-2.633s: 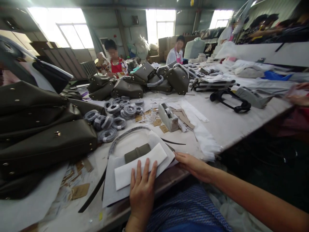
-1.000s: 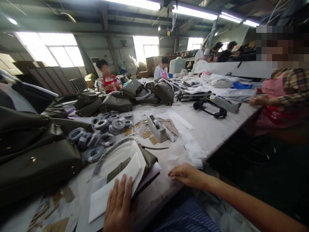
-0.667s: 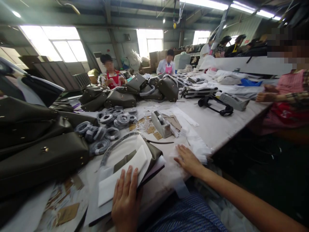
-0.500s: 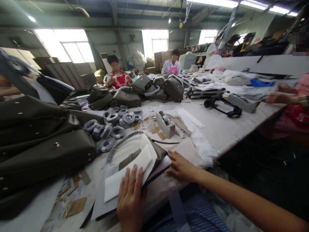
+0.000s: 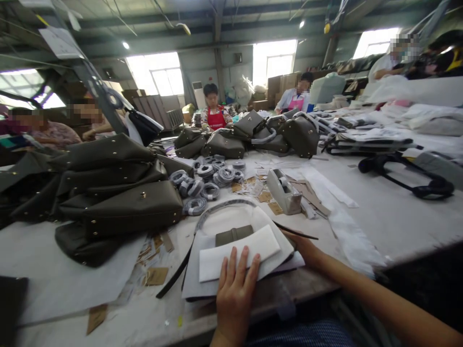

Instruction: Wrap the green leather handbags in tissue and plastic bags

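Left hand [image 5: 235, 289] flat, fingers spread a little, palm down on a folded white sheet [image 5: 238, 253] that lies over a dark olive bag [image 5: 234, 234] wrapped in white paper; it grips nothing, just presses. Right hand [image 5: 306, 248] sits at the right edge of the same bundle, fingers tucked under or against the wrap, so whether it pinches anything cannot be told. Bundle lies at the near edge of the white table [image 5: 379, 217], straight ahead of the left hand and just left of the right hand; long axis of the white sheet runs left to right, tilted up slightly toward the right. Left hand is on top of it, right hand only at its side. Sheet looks soft, matte, foam-like; bag looks smooth leather-like with a grey wrapped strap [image 5: 217, 212] curving behind it. Thin dark strip [image 5: 173, 277] runs out from under the bundle to the left. Left of that, a stack of olive bags [image 5: 123, 193] with small metal studs. Behind, grey coils [image 5: 202, 185], brown card tags [image 5: 265, 196], a grey tape dispenser [image 5: 285, 193]. Other people work at the far end.
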`<state>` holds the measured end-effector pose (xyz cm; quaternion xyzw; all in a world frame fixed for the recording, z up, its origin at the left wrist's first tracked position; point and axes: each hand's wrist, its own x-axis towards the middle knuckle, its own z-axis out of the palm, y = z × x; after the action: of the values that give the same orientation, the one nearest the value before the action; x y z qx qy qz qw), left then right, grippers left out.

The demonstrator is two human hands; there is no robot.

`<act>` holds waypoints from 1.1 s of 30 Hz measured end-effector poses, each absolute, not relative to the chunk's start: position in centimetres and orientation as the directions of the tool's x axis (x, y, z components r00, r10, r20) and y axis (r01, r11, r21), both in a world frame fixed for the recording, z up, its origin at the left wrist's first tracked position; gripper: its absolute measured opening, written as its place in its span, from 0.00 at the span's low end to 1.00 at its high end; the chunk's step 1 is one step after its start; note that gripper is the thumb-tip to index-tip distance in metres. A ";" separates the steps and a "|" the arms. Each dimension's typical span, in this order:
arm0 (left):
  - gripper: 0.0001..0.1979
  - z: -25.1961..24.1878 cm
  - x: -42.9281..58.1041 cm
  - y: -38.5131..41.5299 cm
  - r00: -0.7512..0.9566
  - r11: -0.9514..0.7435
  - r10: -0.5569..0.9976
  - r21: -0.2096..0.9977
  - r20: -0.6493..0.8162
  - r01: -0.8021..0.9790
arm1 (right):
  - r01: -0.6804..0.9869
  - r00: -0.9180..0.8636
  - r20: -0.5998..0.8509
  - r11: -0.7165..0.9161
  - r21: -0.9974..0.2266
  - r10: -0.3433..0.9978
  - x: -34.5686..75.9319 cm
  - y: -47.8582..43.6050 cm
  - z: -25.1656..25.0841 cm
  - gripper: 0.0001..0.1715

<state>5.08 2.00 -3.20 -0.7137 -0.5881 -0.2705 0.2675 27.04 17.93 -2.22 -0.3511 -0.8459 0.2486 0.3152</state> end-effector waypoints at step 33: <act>0.21 -4.3 4.9 2.1 0.291 -0.260 0.621 -0.160 0.728 0.952 | 0.958 -0.235 -0.381 0.146 -0.248 0.894 14.4 28.5 2.5 0.17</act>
<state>4.89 2.12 -4.30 -0.7446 -0.5281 -0.2746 0.3020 14.41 28.48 2.50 -0.6142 -0.7537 0.2227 -0.0715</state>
